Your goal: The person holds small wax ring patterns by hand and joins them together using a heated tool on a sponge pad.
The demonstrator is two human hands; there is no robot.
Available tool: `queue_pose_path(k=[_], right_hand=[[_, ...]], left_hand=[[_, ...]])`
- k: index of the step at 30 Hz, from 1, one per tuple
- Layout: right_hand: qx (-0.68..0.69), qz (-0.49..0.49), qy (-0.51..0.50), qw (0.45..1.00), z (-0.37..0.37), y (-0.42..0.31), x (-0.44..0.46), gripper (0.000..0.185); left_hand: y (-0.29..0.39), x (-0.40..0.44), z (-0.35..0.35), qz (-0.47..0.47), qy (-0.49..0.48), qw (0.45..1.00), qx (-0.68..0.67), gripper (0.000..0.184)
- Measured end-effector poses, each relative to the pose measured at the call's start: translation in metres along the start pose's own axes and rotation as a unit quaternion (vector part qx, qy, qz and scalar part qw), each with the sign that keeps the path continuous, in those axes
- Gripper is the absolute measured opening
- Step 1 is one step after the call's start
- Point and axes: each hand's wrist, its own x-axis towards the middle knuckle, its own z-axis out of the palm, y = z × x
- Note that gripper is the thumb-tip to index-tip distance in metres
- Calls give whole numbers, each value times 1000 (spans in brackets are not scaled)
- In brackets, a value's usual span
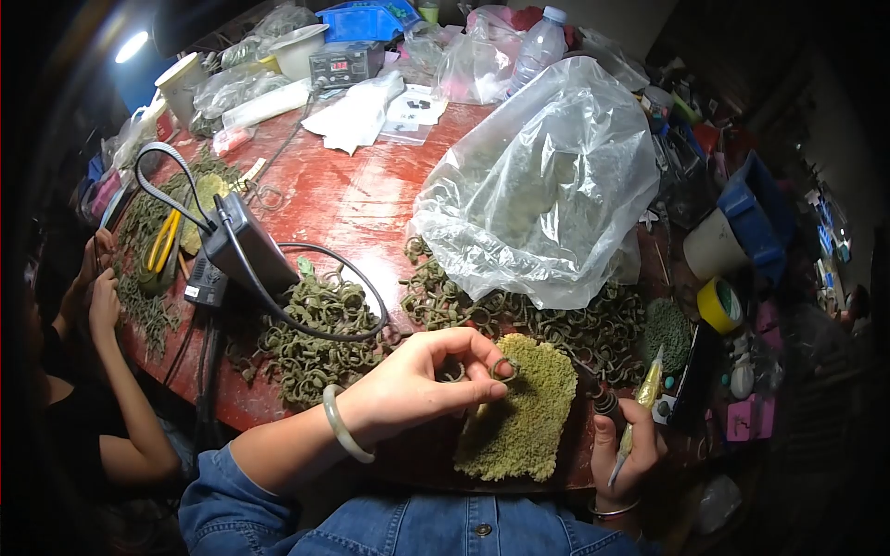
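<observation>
My left hand point(454, 371) pinches a small green ring-shaped piece point(502, 369) between thumb and fingertips, above a yellow-green crumbly-textured slab point(524, 417). Another small ring point(451, 372) shows near its curled fingers. At the slab's right, my right hand point(635, 449) is closed around a slim, pointed tool with a gold-patterned body point(648, 387), tip upward. A dark ribbed tool end point(604, 402) also shows at this hand; its lower part is hidden. Heaps of green curled pieces point(320, 338) lie left of the slab, with more behind it point(603, 324).
A large clear plastic bag point(547, 185) covers part of the red table point(357, 199). A dark box with a looped cable point(246, 243) stands left, near yellow-handled scissors point(165, 239). Yellow tape point(719, 306) and a blue bin point(756, 218) are right. Another person's hands point(104, 287) work at far left.
</observation>
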Motion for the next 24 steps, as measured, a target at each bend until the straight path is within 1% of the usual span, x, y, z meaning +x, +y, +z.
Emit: queue_pose_path(k=[9,11,12,14,17,20,24], right_hand=[[-10,24,-65,998,3,-2,5,28],[-32,19,-87,996,3,-4,7,27],[-31,19,-87,996,3,-3,7,27],[-26,-7,-52,998,5,-1,5,26],[-27,16,-81,996,4,-4,7,26],[-38,14,-86,996,4,-3,6,27],[-21,0,-66,998,3,-4,6,27]], left_hand=[[0,0,1,6,0,1000,13,21],[1,0,1,7,-3,1000,10,21],[0,0,1,7,-3,1000,10,21],[0,0,0,6,-4,1000,7,21],[0,0,0,8,-5,1000,9,20],[2,0,1,7,-2,1000,7,19],[-1,0,-1,16,-5,1000,10,18]])
